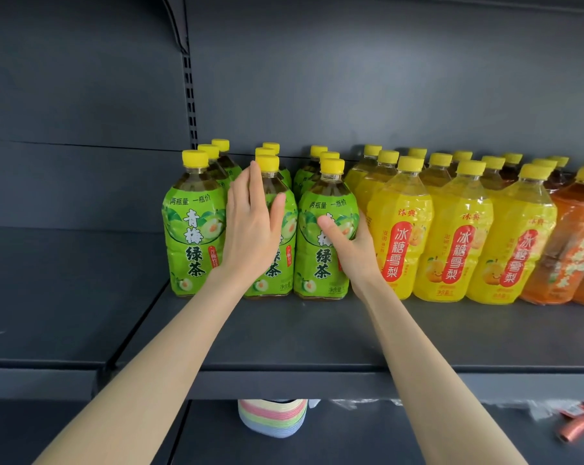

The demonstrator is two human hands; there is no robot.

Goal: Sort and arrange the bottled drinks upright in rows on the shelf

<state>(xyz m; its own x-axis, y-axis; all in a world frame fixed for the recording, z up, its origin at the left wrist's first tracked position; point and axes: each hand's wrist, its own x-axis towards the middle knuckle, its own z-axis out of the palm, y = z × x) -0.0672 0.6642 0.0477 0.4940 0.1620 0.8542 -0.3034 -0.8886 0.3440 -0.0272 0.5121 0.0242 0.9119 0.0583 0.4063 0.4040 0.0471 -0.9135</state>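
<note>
Green-labelled tea bottles with yellow caps stand upright in three rows on the dark shelf (284, 333). My left hand (250, 229) lies flat, fingers apart, against the front bottle of the middle green row (284, 263). My right hand (351, 246) wraps around the right side of the front bottle of the third green row (321, 250), thumb across its label. The leftmost green front bottle (191, 236) stands untouched. To the right, yellow pear-drink bottles (398, 229) fill several rows, then orange-labelled bottles (572, 250) at the far right.
Left of the green bottles lies a bare neighbouring shelf section (65, 297). A slotted upright (190, 105) rises behind the rows. Below the shelf edge I see a pastel striped bundle (272, 417), crumpled clear plastic (368, 404) and an orange object (579, 427).
</note>
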